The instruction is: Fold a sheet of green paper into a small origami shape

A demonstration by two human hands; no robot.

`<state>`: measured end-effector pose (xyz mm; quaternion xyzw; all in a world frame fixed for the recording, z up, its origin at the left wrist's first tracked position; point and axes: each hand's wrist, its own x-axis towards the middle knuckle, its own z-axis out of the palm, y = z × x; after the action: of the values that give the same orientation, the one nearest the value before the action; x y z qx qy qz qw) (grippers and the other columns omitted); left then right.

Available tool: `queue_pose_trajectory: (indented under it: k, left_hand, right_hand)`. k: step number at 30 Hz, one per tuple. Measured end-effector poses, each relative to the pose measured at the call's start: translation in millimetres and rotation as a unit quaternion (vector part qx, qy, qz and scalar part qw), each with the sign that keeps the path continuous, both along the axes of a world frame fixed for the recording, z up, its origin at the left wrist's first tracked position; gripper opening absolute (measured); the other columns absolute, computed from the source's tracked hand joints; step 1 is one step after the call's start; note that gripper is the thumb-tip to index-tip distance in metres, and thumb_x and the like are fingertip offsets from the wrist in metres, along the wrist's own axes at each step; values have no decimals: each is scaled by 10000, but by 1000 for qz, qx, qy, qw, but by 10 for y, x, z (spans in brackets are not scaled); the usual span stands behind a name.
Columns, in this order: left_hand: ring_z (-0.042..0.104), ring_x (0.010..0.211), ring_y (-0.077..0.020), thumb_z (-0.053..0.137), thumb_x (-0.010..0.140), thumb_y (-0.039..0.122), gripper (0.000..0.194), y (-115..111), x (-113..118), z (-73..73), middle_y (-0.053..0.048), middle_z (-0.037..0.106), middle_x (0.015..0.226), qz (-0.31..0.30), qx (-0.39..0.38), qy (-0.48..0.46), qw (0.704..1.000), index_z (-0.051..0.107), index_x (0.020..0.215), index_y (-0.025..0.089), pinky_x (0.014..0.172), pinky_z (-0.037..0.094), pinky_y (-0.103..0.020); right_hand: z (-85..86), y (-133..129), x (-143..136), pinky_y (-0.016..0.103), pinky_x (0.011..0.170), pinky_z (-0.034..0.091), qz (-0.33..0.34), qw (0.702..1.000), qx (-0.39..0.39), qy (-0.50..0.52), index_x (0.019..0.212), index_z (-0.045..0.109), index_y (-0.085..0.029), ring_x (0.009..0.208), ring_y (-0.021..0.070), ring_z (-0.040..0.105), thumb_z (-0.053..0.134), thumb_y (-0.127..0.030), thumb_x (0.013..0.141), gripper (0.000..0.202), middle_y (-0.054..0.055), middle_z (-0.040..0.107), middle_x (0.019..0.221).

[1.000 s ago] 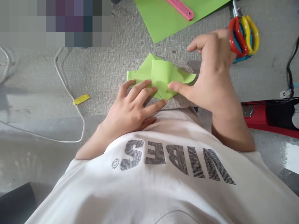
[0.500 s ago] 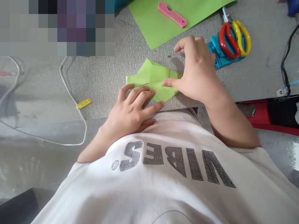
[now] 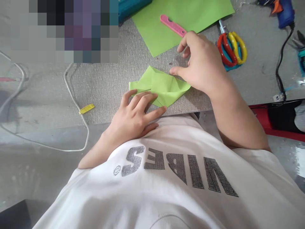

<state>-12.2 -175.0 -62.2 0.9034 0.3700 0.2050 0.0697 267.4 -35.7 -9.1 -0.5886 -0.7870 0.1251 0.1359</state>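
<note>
A piece of folded green paper lies near the front edge of the table, its right part bent up in a curved fold. My left hand rests flat with spread fingers on the paper's lower left part and presses it down. Over the paper's right end is my right hand, thumb apart from the curled fingers, with nothing visible between them. Whether its palm side touches the paper's right corner cannot be made out. Beyond that hand lies a pink cutter on a larger green sheet.
Scissors with red and yellow handles lie on a blue item right of my right hand. A blue glue gun with a black cord sits at the far right. On the left runs a white cable with a yellow tag.
My right thumb has lifted off the paper and moved up. The paper's right part now stands up in a curve. My left hand has stayed in place.
</note>
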Motion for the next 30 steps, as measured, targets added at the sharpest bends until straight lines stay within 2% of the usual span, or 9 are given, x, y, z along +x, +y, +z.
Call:
queue_pose_trajectory:
  k: [3,6,8,12,14,22,24,27,30]
  left_hand:
    - [638,1585,-430,781,1164,449,486,-16,10,-13,-181,627,1750,6,17,4,1000,661,1631,387,1338,530,-731]
    - [612,1626,-439,782,1170,473,505,-29,5,-20,-188,598,1772,8,25,3,1000,645,1649,387,1340,541,-734]
    - [589,1652,-459,790,1167,493,524,-30,-8,-13,-191,575,1801,6,15,-1,1000,648,1662,392,1346,527,-754]
    - [570,1668,-475,790,1168,507,551,-19,-36,23,-195,566,1819,-4,-9,6,1000,657,1690,393,1355,500,-775]
    - [571,1667,-473,784,1172,499,546,-16,-44,35,-200,576,1811,-6,-7,12,1000,662,1692,387,1355,503,-771]
    - [640,1618,-436,782,1179,427,549,-24,-11,-16,-224,653,1746,2,66,29,997,638,1707,380,1296,568,-707]
    - [707,1536,-408,796,1172,398,494,-25,26,-28,-218,735,1652,16,111,37,993,673,1647,348,1226,615,-663]
    - [830,1248,-327,829,1140,326,299,-25,83,-43,-151,879,1327,24,188,23,982,767,1426,265,1001,687,-523]
    - [835,950,-241,814,1077,159,140,-27,101,-54,-46,884,1010,1,248,-28,968,798,1171,262,746,651,-402]
  right_hand:
    - [53,-170,132,632,1029,639,121,989,30,83,1177,769,-351,1125,369,810,847,-448,1078,159,77,822,1340]
    - [48,-413,249,611,1081,590,285,952,42,105,1152,828,-303,1211,373,800,839,-473,1076,187,73,845,1259]
    - [-11,-588,283,626,1119,532,322,943,48,61,1227,856,-311,1318,394,764,815,-491,1107,220,75,843,1384]
    - [-221,-856,264,689,1211,430,317,947,40,30,1362,871,-356,1512,459,620,872,-643,1055,419,91,731,1668]
    - [-314,-919,257,699,1247,410,305,951,48,27,1421,854,-382,1556,460,575,901,-649,1030,476,89,687,1738]
    - [-394,-1016,364,695,1251,413,279,954,95,47,1341,860,-369,1602,464,599,867,-477,1064,297,80,699,1764]
    - [-409,-1040,394,688,1255,414,273,953,109,67,1346,835,-361,1582,448,645,814,-492,1105,275,86,716,1748]
    - [-426,-1059,439,705,1269,413,244,957,121,104,1425,782,-409,1580,450,673,810,-607,1100,382,84,737,1723]
    - [-408,-1063,470,716,1256,435,220,958,126,137,1492,741,-455,1585,456,685,875,-618,1048,491,75,754,1702]
